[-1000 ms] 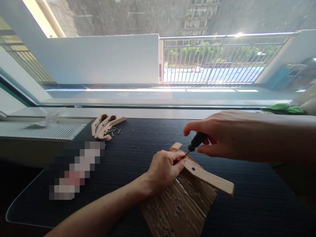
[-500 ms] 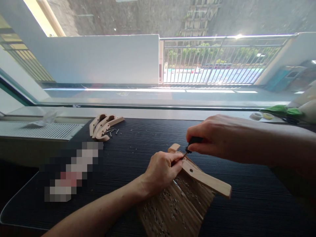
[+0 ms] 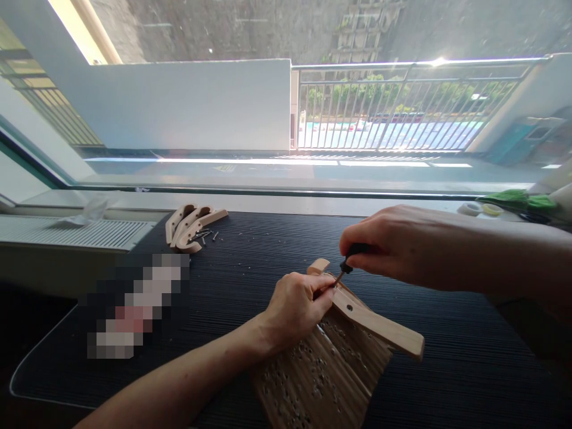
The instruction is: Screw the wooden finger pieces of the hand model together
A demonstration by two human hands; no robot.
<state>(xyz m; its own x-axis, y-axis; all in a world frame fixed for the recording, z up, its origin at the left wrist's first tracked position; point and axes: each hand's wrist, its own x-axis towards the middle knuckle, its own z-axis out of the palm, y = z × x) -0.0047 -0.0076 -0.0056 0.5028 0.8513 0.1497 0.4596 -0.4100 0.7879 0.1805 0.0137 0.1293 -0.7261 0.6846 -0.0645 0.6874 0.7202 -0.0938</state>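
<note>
My right hand [image 3: 379, 244] is wrapped round the black handle of a screwdriver [image 3: 356, 252], its shaft slanting down to the left. The screwdriver's tip meets a pale wooden hook [image 3: 379, 325] beside the fingertips of my left hand [image 3: 297, 304]. That hand's thumb and fingers are closed on the hook, and they hide whatever sits under the tip. One dark screw hole shows in the hook's straight part, and its curved end rises beyond my fingers. Beneath the hook is a brown corrugated cardboard piece [image 3: 328, 372], its surface full of small holes.
Several more wooden hooks [image 3: 190, 229] lie at the table's far left, with loose screws [image 3: 205, 236] next to them. A blurred-out item [image 3: 138, 310] is on the left of the black table [image 3: 214, 351]. Rolls of tape [image 3: 469, 208] and something green [image 3: 509, 198] rest near the window sill.
The whole view has shifted slightly. Both hands keep their places at the hook, with the screwdriver still on it; its handle may have turned a little.
</note>
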